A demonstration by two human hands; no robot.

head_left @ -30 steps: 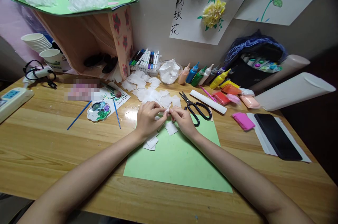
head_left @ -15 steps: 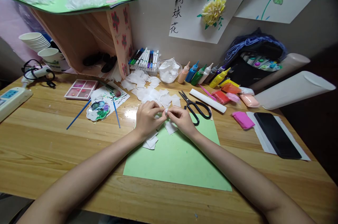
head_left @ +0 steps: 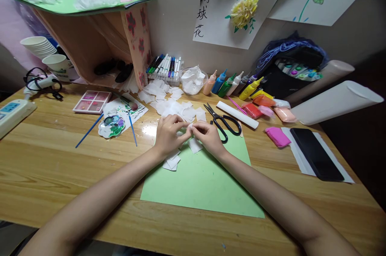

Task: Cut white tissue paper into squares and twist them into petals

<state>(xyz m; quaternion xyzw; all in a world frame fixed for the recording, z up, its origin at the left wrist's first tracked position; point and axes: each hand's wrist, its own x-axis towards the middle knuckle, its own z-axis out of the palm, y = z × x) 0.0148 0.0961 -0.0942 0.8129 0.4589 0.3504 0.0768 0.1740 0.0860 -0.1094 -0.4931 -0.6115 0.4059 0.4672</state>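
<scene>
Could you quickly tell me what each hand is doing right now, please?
Left hand: fingers closed, pinching the small white tissue paper piece.
Right hand: fingers closed, pinching the same piece.

Both forearms bare, entering from the lower corners and converging toward centre. Left hand [head_left: 168, 134]: back up, fingers curled, thumb and forefinger pinched closed. Right hand [head_left: 208, 136]: same posture, fingertips [head_left: 195, 128] pinched, meeting the left's. Wrists low, roughly level, well apart.
</scene>
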